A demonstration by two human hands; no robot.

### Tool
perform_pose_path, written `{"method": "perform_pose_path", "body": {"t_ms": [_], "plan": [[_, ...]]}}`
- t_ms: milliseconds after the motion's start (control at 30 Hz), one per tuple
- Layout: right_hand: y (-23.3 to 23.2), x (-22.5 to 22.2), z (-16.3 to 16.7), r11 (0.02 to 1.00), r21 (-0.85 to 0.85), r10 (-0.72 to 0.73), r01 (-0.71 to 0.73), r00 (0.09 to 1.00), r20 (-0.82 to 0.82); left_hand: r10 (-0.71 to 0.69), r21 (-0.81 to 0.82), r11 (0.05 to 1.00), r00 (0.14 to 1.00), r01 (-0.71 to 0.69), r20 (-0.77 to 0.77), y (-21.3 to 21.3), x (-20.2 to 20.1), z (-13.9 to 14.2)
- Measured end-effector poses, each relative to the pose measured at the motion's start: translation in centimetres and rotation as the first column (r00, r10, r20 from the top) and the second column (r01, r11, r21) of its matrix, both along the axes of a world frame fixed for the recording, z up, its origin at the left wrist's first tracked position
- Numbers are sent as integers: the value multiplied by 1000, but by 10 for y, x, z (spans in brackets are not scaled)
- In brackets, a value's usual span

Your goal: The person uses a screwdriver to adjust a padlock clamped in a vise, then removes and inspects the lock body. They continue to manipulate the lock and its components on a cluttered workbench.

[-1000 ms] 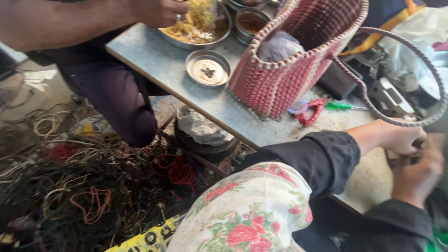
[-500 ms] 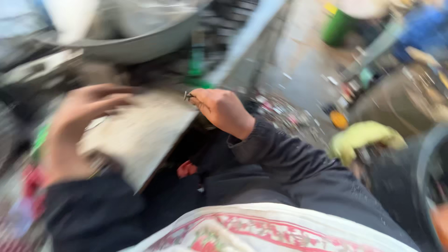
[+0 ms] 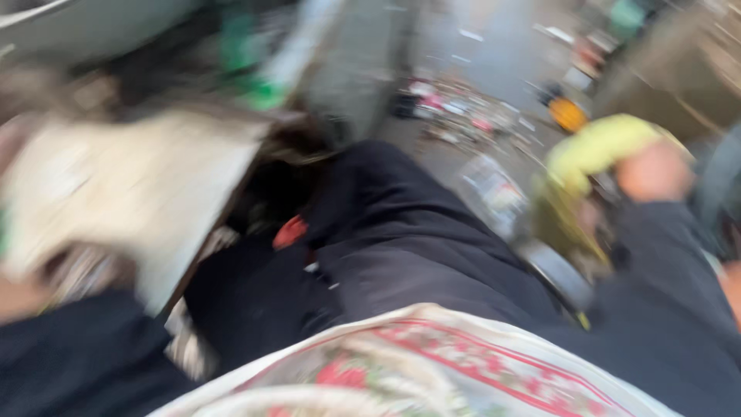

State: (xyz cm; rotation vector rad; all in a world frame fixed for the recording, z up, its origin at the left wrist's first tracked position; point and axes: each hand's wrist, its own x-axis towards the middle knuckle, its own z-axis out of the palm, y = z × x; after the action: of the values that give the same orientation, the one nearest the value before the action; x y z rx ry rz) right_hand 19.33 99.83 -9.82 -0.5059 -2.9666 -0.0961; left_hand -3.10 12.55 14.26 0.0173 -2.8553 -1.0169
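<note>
The pale flat cardboard-like sheet [image 3: 131, 193] has swung closer, filling the left; the left hand [image 3: 19, 297] seemingly grips its lower edge; the right hand [image 3: 297, 143] blurs behind its corner, grip unreadable.

One head view — close, looking down, badly blurred

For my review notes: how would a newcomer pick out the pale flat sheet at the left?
Start at the dark sleeve crossing the middle, then look left. The pale sheet lies there, broad, flat and cream-white, though blurred. Nothing else nearby is as large or light; the flowered cloth below is patterned red.
</note>
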Motion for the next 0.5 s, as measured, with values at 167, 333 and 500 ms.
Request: {"method": "perform_pose_path", "body": {"t_ms": [167,333,500], "plan": [[-52,-62,-30,989,-140,58,-36,986,158,201,-258,939,971,-229,-131,-30,46,5],[-211,-176,36,686,-328,535,-650,756,-378,237,-245,914,918,-322,-318,-22,125,-1],[-400,-176,177,233,-138,742,-963,268,-615,286,-234,920,946,-315,-150,13,189,-23]]}}
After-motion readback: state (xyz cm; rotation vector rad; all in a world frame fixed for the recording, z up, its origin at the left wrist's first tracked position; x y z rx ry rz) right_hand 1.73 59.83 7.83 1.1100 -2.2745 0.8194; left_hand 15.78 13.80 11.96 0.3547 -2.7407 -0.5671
